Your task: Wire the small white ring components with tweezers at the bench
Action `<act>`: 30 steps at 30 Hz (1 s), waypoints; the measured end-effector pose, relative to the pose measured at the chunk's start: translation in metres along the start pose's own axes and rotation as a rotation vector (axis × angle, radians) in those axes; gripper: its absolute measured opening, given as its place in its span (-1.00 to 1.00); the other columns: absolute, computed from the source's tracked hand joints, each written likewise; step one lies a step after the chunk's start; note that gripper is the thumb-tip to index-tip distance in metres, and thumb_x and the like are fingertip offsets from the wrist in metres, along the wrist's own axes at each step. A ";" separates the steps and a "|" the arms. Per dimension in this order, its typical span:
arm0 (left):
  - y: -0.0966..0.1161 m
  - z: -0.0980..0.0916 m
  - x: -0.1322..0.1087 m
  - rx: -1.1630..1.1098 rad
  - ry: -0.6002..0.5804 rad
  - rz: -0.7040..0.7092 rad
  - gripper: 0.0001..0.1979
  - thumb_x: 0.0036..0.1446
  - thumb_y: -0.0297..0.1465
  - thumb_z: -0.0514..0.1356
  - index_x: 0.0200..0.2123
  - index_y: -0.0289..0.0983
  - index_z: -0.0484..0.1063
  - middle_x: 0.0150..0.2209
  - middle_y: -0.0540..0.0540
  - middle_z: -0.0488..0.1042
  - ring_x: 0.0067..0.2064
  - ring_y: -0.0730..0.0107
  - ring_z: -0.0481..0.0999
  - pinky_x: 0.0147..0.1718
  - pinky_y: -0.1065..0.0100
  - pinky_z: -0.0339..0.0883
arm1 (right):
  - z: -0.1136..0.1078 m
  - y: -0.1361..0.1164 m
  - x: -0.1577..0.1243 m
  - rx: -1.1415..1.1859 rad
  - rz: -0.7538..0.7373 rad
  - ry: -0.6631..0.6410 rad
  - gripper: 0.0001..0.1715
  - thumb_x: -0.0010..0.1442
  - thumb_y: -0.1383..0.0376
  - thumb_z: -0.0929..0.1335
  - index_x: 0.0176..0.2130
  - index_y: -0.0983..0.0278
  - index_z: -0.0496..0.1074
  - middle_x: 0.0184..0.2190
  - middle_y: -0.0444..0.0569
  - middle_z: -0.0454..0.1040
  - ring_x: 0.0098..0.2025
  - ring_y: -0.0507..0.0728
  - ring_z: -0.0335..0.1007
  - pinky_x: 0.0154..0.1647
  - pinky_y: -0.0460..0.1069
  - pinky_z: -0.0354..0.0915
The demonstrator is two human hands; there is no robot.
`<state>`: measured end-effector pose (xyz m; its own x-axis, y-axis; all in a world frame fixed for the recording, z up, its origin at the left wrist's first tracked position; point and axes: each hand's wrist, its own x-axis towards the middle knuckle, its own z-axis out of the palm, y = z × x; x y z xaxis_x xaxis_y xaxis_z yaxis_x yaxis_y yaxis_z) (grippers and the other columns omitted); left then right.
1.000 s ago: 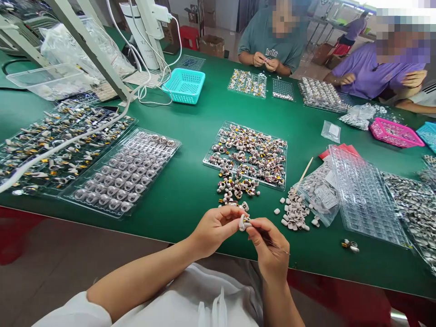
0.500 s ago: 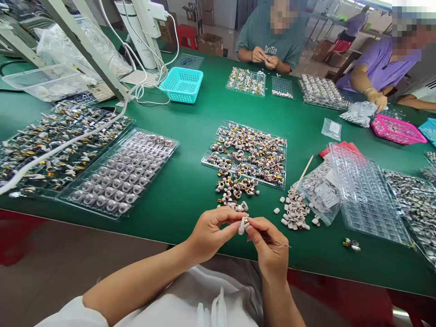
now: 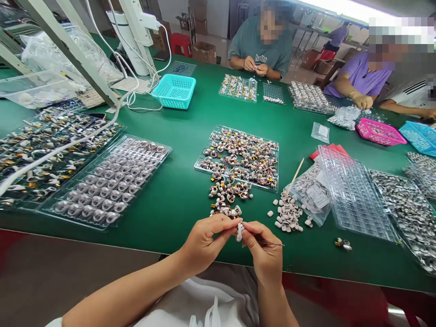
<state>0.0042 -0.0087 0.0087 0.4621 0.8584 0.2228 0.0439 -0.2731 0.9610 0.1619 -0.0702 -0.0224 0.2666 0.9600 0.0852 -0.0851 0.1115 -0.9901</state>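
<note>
My left hand (image 3: 206, 238) is closed, its thumb and forefinger pinching a small white earbud part (image 3: 239, 232). From the other side my right hand (image 3: 265, 247) pinches the same part. A thin metal tool (image 3: 274, 244), its kind unclear, sticks out of my right hand's fingers. Just beyond my fingertips lies a loose pile of beige earbud parts (image 3: 230, 190) with yellow and dark bits. It reaches up to a clear tray (image 3: 202, 169) heaped with similar parts. To the right of my hands is a pile of small beige caps (image 3: 289, 213), beside a plastic bag (image 3: 315, 200) of more caps.
Left stand filled trays (image 3: 112, 181), crossed by a white cable (image 3: 68, 145). Behind is a turquoise basket (image 3: 175, 91). On the right are an empty clear tray (image 3: 357, 195), a pink basket (image 3: 381, 132) and a wooden stick (image 3: 297, 170). Co-workers (image 3: 260, 50) sit opposite.
The view has shifted slightly, so the table sits further left and lower. Both hands stay on the earbud part, which now stands more upright. A co-worker's hand at right has moved slightly.
</note>
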 end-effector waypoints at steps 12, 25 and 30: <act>0.001 -0.001 -0.001 0.004 -0.053 -0.024 -0.71 0.26 -0.49 0.16 -0.05 -0.18 0.61 -0.31 -0.13 0.63 -0.30 0.34 0.59 -0.24 0.40 0.44 | -0.004 0.000 0.000 -0.023 0.008 -0.011 -0.89 0.18 0.33 0.45 -0.24 0.21 0.61 -0.40 -0.09 0.52 -0.44 0.03 0.41 -0.48 -0.08 0.36; -0.015 -0.005 0.007 0.008 -0.036 -0.034 -0.81 0.13 -0.37 0.29 -0.20 -0.07 0.68 -0.38 -0.03 0.66 -0.34 0.29 0.65 -0.31 0.49 0.52 | 0.006 0.009 0.008 0.066 0.103 0.059 -0.73 0.08 0.13 0.50 -0.34 0.27 0.50 -0.48 -0.13 0.42 -0.50 -0.01 0.28 -0.48 -0.10 0.23; -0.026 -0.003 0.006 -0.030 -0.034 -0.016 -0.81 0.10 -0.34 0.31 -0.20 -0.04 0.68 -0.34 -0.05 0.68 -0.33 0.26 0.66 -0.32 0.47 0.54 | 0.003 0.010 0.010 0.077 0.055 0.033 -0.73 0.07 0.14 0.51 -0.38 0.28 0.48 -0.45 -0.15 0.37 -0.49 -0.02 0.23 -0.47 -0.10 0.18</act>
<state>0.0034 0.0051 -0.0139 0.4915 0.8471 0.2022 0.0256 -0.2461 0.9689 0.1609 -0.0588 -0.0314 0.2907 0.9565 0.0260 -0.1736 0.0794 -0.9816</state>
